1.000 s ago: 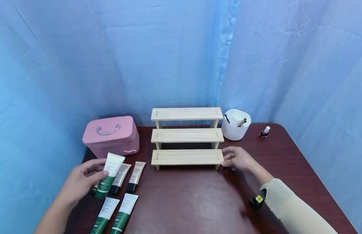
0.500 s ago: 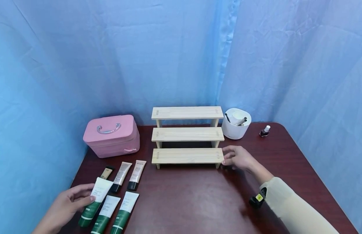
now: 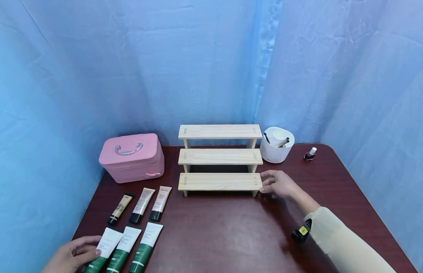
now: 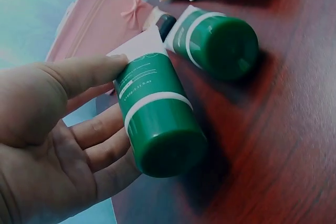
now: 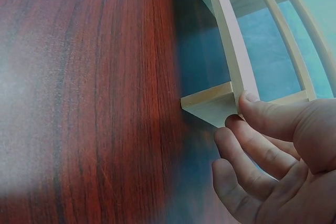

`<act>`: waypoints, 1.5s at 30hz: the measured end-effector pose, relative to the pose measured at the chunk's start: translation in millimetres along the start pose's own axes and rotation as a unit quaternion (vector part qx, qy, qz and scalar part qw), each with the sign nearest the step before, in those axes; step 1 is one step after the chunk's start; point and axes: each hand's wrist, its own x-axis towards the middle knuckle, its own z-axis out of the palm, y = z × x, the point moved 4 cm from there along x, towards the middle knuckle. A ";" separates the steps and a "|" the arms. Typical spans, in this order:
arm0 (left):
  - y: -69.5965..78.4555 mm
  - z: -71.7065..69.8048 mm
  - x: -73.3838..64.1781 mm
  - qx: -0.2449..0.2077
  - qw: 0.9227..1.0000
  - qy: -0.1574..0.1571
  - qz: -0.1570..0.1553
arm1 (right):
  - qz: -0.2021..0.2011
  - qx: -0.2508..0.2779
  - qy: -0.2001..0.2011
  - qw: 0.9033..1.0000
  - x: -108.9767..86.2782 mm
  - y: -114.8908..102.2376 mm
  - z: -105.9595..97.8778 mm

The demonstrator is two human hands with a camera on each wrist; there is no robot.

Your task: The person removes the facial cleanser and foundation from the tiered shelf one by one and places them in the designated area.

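At the lower left of the head view, my left hand (image 3: 73,256) grips a white-and-green squeeze tube (image 3: 107,244). The left wrist view shows the thumb across the front of this tube (image 4: 152,87), its green cap low over the table with a shadow beneath. Two matching tubes, the middle one (image 3: 124,248) and the right one (image 3: 146,246), lie beside it in a row. My right hand (image 3: 279,185) is at the right end of a three-step wooden display stand (image 3: 219,181). In the right wrist view, thumb and forefinger pinch the end of its lowest board (image 5: 239,72).
Behind the green tubes lie a small gold tube (image 3: 120,208), a beige tube (image 3: 142,204) and a BB cream tube (image 3: 160,204). A pink case (image 3: 132,159) stands at the back left. Right of the stand are a white holder (image 3: 276,153) and a nail polish bottle (image 3: 310,154).
My left hand has brought its tube down and toward me, to the left of the two matching tubes, uncovering the gold tube. My right hand has stayed at the stand.
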 end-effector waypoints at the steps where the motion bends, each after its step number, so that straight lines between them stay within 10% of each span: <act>1: -2.2 -0.5 0.5 -0.003 1.000 -0.008 0.006 | 0.001 0.001 0.001 1.000 0.1 0.4 -0.1; 38: -21.4 -4.2 5.1 0.074 0.992 0.088 -0.055 | -0.009 -0.010 -0.014 1.000 -2.6 4.0 -1.9; 45: -10.1 -5.4 3.8 0.148 0.983 0.099 -0.043 | -0.016 -0.030 -0.008 0.999 -4.1 4.3 -4.7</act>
